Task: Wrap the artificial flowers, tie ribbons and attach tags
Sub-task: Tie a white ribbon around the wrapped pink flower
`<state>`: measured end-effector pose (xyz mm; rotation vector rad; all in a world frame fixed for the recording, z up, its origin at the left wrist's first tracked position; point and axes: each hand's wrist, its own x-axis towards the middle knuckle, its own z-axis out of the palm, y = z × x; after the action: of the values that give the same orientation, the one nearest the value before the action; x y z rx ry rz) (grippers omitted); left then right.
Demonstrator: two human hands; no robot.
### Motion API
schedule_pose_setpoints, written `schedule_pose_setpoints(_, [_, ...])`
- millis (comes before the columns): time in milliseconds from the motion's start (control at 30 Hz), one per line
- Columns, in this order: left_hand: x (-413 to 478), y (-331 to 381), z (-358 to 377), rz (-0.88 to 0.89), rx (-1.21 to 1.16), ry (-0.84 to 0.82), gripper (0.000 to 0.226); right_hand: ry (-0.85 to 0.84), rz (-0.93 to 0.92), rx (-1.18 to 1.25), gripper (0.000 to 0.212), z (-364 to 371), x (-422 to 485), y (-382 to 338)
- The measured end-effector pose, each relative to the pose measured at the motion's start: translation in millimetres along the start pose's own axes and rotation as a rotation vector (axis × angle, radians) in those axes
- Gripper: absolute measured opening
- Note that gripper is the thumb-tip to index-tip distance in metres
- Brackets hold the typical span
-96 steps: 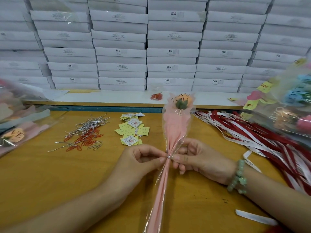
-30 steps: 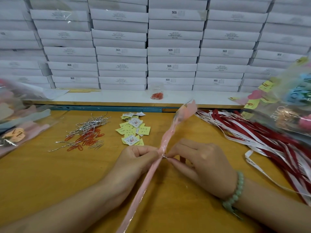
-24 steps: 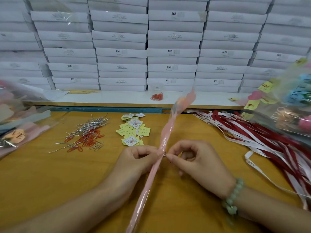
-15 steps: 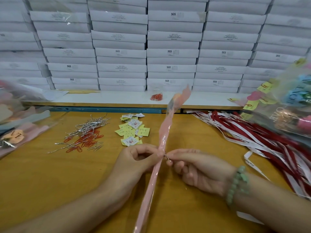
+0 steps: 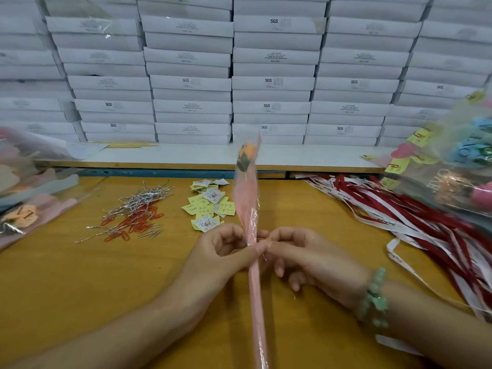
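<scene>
Here, an orange-headed artificial flower [image 5: 246,206], sleeved in pink paper and clear cellophane, is held over the middle of the wooden worktop [image 5: 80,288], head towards the far edge and stem running to the near edge. The left hand [image 5: 223,253] grips the sleeve's narrow neck, with thumb and curled fingers around it. The right hand [image 5: 300,253] pinches the same spot from the other side. Small yellow paper tags [image 5: 209,209] lie just beyond the hands, and long red and white ribbons [image 5: 426,225] along the right edge.
</scene>
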<state>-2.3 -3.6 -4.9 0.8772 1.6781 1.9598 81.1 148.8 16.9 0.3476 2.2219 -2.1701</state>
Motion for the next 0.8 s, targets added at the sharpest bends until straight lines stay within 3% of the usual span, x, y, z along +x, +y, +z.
schedule_pose_setpoints(133, [-1.1, 0.2, 1.6, -0.011, 0.070, 0.013, 0.032, 0.112, -0.046, 0.058, 0.020, -0.5, 3.4, 2.0])
schedule_pose_setpoints(267, [-4.0, -0.3, 7.6, -0.016, 0.169, -0.115, 0.022, 0.135, -0.071, 0.162, 0.035, -3.6, 7.8, 2.6])
schedule_pose_setpoints(400, [-4.9, 0.7, 8.0, -0.019, 0.203, -0.180, 0.031, 0.143, -0.086, 0.279, 0.017, -9.0, 10.9, 4.8])
schedule_pose_setpoints(500, [-2.5, 3.4, 6.4, -0.048, 0.134, -0.136, 0.033, 0.129, -0.101, 0.346, 0.014, -11.9, 12.2, 5.6])
schedule_pose_setpoints(633, [1.7, 3.1, 2.5, -0.147, -0.070, -0.055, 0.039, -0.018, -0.164, 0.132, 0.023, -10.2, 6.3, 4.1])
schedule_pose_setpoints(800, [4.4, 3.6, -3.0, -0.212, -0.107, -0.113, 0.055, -0.010, -0.183, -0.065, 0.031, -7.7, 2.5, 1.5])
